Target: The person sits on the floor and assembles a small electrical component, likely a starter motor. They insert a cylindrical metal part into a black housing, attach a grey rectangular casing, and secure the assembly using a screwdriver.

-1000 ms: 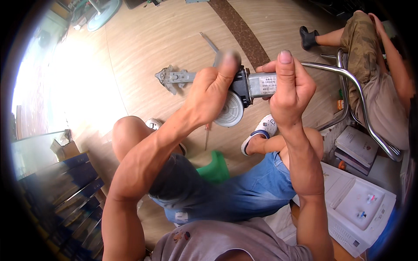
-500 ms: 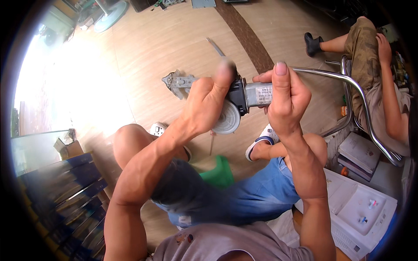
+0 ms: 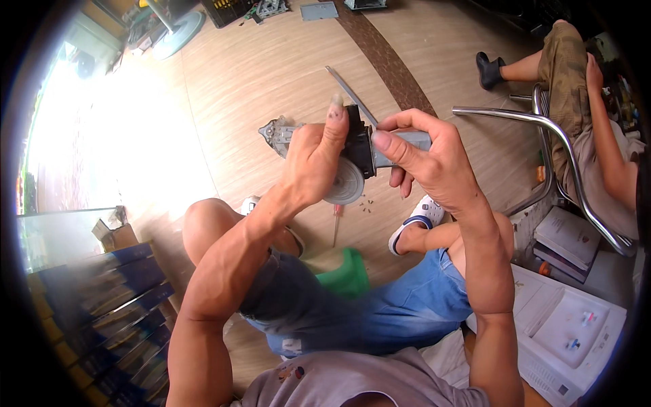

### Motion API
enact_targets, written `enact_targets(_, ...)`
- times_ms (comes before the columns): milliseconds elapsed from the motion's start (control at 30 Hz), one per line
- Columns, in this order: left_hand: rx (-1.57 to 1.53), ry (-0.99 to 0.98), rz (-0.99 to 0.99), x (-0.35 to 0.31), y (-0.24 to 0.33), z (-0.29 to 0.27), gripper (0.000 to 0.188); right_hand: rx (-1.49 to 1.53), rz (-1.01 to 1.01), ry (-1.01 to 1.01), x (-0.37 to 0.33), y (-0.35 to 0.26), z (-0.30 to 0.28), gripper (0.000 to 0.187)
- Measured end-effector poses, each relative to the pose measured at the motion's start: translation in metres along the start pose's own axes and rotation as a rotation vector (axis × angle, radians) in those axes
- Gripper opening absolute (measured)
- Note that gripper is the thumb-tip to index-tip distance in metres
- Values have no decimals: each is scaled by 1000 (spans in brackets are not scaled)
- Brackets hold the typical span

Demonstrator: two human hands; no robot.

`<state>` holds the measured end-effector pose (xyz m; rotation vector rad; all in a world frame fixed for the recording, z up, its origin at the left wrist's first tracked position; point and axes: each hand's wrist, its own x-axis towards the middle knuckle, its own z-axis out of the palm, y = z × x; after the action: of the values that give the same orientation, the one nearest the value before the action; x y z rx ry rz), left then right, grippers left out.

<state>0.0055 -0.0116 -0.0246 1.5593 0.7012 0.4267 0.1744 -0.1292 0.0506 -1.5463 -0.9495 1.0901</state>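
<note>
Held out in front of me is a small electric gear motor (image 3: 359,146) with a black plastic body, a grey round gear cover (image 3: 350,182) and a silver metal can (image 3: 415,140). My left hand (image 3: 310,159) closes round its gear end, thumb pointing up along the black part. Around the silver can curl the fingers of my right hand (image 3: 434,159), with the thumb pressed near the joint to the black body. Past my left hand a grey metal bracket (image 3: 277,136) shows partly on the floor, and a long thin metal strip (image 3: 347,89) lies beyond the motor.
A screwdriver with a red handle (image 3: 338,211) lies on the floor beside several tiny screws (image 3: 367,203). A green plastic stool (image 3: 349,271) sits between my legs. To the right are a tubular metal chair (image 3: 563,146), a seated person (image 3: 600,129) and a white appliance panel (image 3: 563,325).
The motor has shifted slightly left and turned a little. My right thumb has moved from pointing up to lying across the can near the black body. The screwdriver handle and screws now show.
</note>
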Motion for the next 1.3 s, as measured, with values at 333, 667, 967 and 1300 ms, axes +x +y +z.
enact_targets(333, -203, 185, 92, 13, 22, 4, 87, 199, -127, 57, -1, 1, 1, 39)
enact_targets(667, -847, 69, -245, 13, 40, 15, 87, -471, -704, 365, -3, 12, 12, 40)
enact_targets(967, -1082, 151, -225, 40, 20, 24, 41, -532, -765, 370, 0, 12, 35, 55)
enact_targets(1300, -1129, -87, -442, 36, 30, 35, 49, -596, -827, 412, 3, 12, 33, 61)
